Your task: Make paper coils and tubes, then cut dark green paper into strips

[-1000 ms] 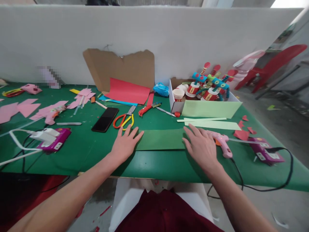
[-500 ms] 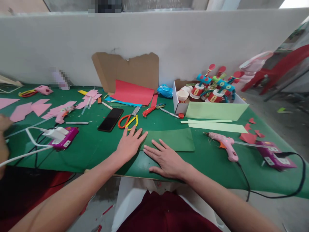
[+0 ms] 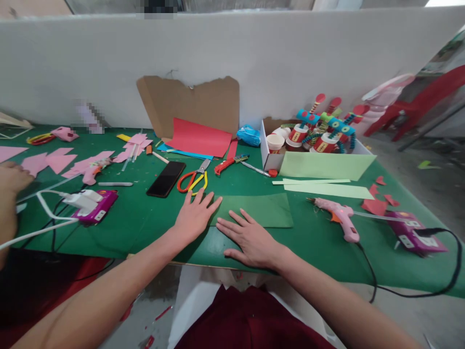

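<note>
A strip of dark green paper [image 3: 267,208] lies flat on the green tabletop in front of me. My left hand [image 3: 193,216] rests palm down over its left end, fingers spread. Along its lower edge lies my right hand [image 3: 250,242], also flat with the fingers apart. Just beyond my left fingertips are scissors [image 3: 194,179] with one red and one yellow handle. A black phone [image 3: 166,179] lies left of them. Further back is a red-handled tool [image 3: 229,165], its kind unclear. To the right, a pink glue gun [image 3: 337,215] lies on its side.
A box [image 3: 327,165] of paper-cup figures stands at the back right, pale green strips [image 3: 327,190] before it. Purple power strips [image 3: 414,235] and cables lie at both sides. Red paper [image 3: 199,138] leans against cardboard [image 3: 189,102]. Another person's hand [image 3: 14,182] is at far left.
Both of my hands stay in place on the green paper. The other person's hand at the far left has moved right, further into view.
</note>
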The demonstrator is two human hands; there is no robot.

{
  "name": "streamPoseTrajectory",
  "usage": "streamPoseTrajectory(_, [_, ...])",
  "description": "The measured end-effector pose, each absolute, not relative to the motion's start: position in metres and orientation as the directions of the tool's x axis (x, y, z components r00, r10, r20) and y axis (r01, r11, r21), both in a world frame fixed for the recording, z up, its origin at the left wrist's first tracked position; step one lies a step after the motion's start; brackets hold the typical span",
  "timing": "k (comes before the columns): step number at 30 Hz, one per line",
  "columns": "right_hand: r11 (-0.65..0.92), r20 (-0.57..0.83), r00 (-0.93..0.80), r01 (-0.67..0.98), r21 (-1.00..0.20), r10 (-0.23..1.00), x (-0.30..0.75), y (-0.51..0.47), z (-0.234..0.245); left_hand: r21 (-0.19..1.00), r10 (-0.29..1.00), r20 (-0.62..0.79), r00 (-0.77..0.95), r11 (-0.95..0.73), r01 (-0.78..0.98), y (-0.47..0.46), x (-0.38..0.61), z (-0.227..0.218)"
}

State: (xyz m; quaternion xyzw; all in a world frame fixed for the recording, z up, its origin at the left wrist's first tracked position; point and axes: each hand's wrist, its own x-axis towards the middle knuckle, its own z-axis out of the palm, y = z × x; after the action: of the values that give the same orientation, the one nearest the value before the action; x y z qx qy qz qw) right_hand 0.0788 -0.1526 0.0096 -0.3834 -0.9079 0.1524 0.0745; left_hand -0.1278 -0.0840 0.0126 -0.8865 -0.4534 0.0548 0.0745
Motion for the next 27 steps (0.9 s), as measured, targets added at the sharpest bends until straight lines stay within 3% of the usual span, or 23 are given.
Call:
streamPoseTrajectory(20, [0.635, 0.002, -0.693, 0.658, -0.405, 0.721, 0.080, -0.152, 0.014, -0.189, 0.799, -0.014, 0.601, -0.592, 0.783, -0.079, -0.133, 0.016])
streamPoseTrajectory(27, [0.637, 0.026, -0.691, 0.650, -0.415, 0.723, 0.079, -0.152, 0.010, -0.104, 0.801, 0.249, 0.544, -0.536, 0.838, -0.111, -0.145, 0.024])
